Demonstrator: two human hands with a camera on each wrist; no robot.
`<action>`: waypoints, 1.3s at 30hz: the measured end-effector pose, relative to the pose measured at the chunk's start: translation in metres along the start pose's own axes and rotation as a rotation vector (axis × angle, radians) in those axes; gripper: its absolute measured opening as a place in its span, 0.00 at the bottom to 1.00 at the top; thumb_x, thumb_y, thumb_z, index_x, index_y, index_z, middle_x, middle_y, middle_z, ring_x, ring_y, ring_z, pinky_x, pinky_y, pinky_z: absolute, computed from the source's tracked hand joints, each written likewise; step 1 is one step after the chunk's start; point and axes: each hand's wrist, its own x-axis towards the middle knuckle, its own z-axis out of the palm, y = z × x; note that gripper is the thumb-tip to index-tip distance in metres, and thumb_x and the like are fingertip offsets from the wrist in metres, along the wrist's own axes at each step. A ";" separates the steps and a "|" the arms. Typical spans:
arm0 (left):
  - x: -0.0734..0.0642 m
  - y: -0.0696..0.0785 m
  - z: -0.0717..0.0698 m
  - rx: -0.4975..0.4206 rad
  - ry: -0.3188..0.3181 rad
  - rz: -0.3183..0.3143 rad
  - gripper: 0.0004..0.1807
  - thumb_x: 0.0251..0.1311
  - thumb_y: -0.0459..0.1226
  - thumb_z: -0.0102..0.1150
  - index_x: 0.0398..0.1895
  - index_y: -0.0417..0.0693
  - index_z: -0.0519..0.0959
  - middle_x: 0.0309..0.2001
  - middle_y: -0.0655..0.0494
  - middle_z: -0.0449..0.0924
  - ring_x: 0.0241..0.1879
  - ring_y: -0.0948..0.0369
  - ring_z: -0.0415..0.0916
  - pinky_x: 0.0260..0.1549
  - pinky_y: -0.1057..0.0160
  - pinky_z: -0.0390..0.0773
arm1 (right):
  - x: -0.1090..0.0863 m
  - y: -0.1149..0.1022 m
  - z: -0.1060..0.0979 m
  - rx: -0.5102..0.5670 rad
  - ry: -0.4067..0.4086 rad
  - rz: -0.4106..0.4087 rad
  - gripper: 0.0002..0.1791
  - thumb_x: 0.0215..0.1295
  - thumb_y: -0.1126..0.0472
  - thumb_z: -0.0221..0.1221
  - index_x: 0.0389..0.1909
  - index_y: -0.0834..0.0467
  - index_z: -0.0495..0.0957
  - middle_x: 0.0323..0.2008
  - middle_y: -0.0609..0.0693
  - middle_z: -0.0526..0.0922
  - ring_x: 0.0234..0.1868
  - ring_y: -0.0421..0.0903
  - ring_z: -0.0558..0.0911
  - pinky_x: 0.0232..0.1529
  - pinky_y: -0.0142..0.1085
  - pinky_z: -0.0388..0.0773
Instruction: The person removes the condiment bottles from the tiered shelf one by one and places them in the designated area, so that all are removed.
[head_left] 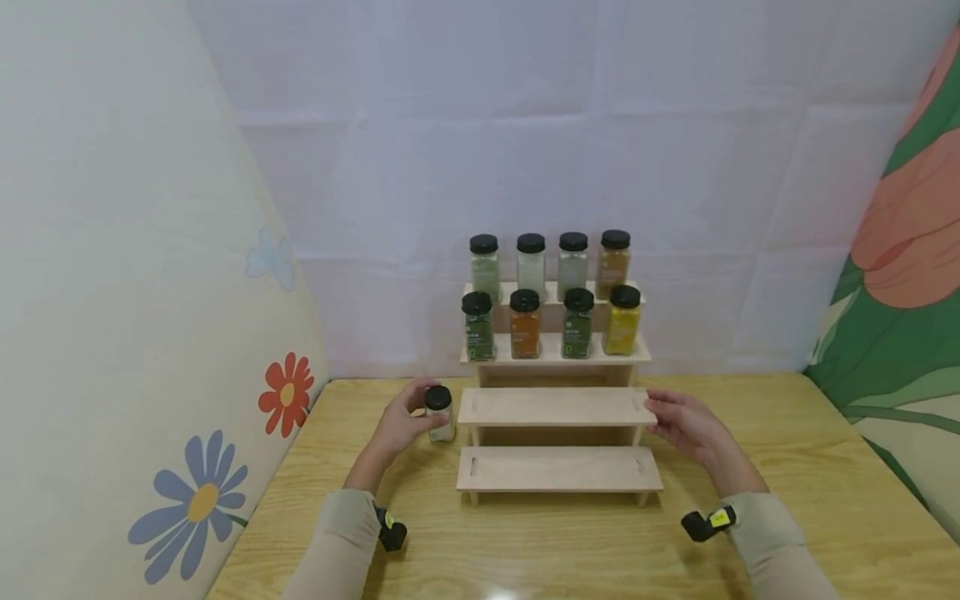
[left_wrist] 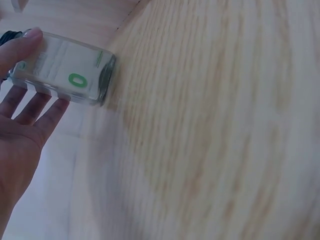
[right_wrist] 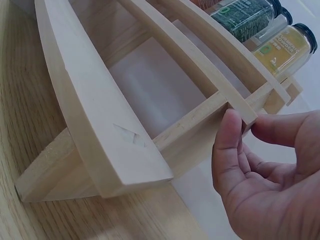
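A small clear spice jar [head_left: 440,421] with a black lid and pale contents is held between the thumb and fingers of my left hand [head_left: 405,423], just left of the tiered wooden rack [head_left: 555,406]. In the left wrist view the jar [left_wrist: 65,65] shows a green ring mark near its base, which is at or close to the tabletop. My right hand [head_left: 690,429] pinches the right end of the rack's second shelf from the front. The right wrist view has the thumb and index finger of this hand [right_wrist: 265,175] on that shelf's corner [right_wrist: 242,112].
Spice jars with black lids line the rack's two upper tiers, among them a yellow one [head_left: 622,325] and an orange-red one [head_left: 525,329]. The two lower shelves carry no jars. The rack stands on a wood-grain table [head_left: 540,542] before a white cloth [head_left: 525,125].
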 end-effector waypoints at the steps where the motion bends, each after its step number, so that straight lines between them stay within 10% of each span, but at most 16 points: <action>1: 0.000 0.000 0.000 0.005 -0.001 0.003 0.38 0.56 0.35 0.75 0.70 0.44 0.69 0.61 0.41 0.78 0.58 0.44 0.76 0.56 0.44 0.75 | 0.000 0.000 0.000 0.000 -0.002 0.000 0.30 0.78 0.65 0.51 0.72 0.74 0.54 0.39 0.44 0.84 0.38 0.37 0.82 0.38 0.29 0.81; 12: 0.009 0.031 -0.008 0.088 -0.071 0.034 0.40 0.62 0.39 0.70 0.74 0.43 0.63 0.68 0.37 0.69 0.65 0.41 0.69 0.62 0.39 0.70 | 0.000 -0.006 -0.006 0.002 -0.038 -0.018 0.29 0.78 0.66 0.51 0.72 0.74 0.55 0.40 0.44 0.84 0.39 0.37 0.83 0.39 0.29 0.81; 20: 0.005 0.115 -0.015 -0.016 -0.065 0.131 0.33 0.68 0.35 0.63 0.73 0.39 0.62 0.68 0.35 0.67 0.68 0.36 0.64 0.68 0.36 0.61 | -0.002 -0.004 -0.008 0.019 -0.061 -0.027 0.23 0.78 0.67 0.50 0.68 0.71 0.62 0.40 0.45 0.85 0.39 0.38 0.84 0.39 0.30 0.82; 25: 0.011 0.142 -0.010 -0.032 -0.049 0.169 0.34 0.68 0.33 0.63 0.73 0.39 0.62 0.70 0.36 0.66 0.69 0.38 0.63 0.69 0.39 0.62 | -0.004 -0.003 -0.007 0.023 -0.057 -0.025 0.21 0.77 0.66 0.51 0.66 0.69 0.65 0.40 0.44 0.85 0.39 0.37 0.84 0.40 0.30 0.82; 32: 0.021 0.161 -0.006 -0.065 -0.043 0.223 0.37 0.68 0.32 0.63 0.76 0.41 0.58 0.72 0.36 0.62 0.70 0.39 0.63 0.69 0.40 0.64 | -0.002 0.000 -0.006 0.016 -0.055 -0.022 0.26 0.78 0.66 0.50 0.70 0.73 0.59 0.40 0.44 0.85 0.39 0.37 0.84 0.39 0.29 0.81; 39: 0.045 0.145 -0.001 -0.076 -0.038 0.237 0.40 0.66 0.33 0.65 0.78 0.44 0.57 0.73 0.41 0.63 0.69 0.42 0.65 0.68 0.41 0.66 | -0.001 0.001 -0.004 -0.005 -0.046 -0.023 0.30 0.78 0.65 0.50 0.73 0.75 0.53 0.40 0.43 0.84 0.40 0.37 0.83 0.40 0.30 0.81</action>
